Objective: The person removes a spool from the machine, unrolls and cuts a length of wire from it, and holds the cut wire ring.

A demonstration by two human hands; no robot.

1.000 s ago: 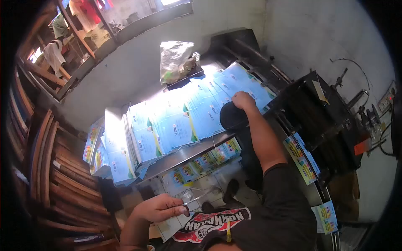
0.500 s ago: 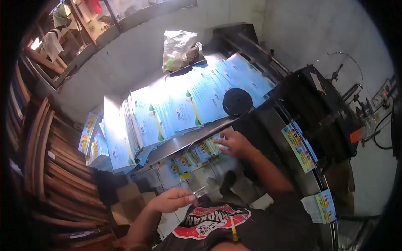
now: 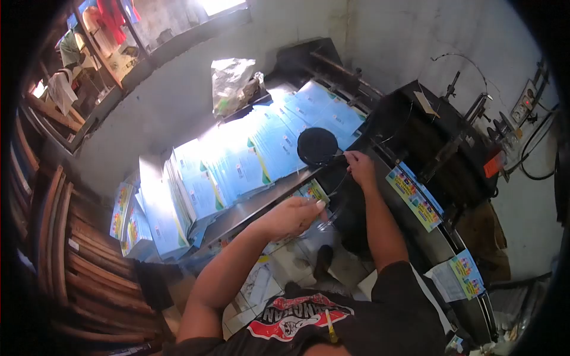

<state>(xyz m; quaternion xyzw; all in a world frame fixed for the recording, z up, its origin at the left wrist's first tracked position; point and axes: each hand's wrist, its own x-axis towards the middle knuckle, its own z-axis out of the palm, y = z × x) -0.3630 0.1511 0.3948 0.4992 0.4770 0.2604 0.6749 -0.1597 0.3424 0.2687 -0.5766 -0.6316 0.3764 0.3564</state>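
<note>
My left hand (image 3: 294,218) is in front of the metal table edge, its thumb and fingers closed on a small clear, shiny thing (image 3: 325,225) whose kind I cannot make out. My right hand (image 3: 361,168) is by the black round disc (image 3: 317,146), fingers pinched together. A thin dark strand shows below its fingertips; what they grip is too small to tell. The disc rests at the right end of the fanned blue printed sheets (image 3: 252,157). Partly hidden behind my left hand, a colourful printed card (image 3: 313,190) lies below the table edge.
A plastic bag (image 3: 233,89) stands behind the sheets. Black machinery (image 3: 436,142) is on the right, with printed cards (image 3: 415,199) on its rail and another printed card (image 3: 466,274) lower down. Wooden frames (image 3: 89,255) are stacked at the left. A power socket (image 3: 525,102) is on the wall.
My left hand has moved up and right with the shiny thing. The right hand has risen to beside the black disc, its fingers now pinched. The view has shifted slightly.
</note>
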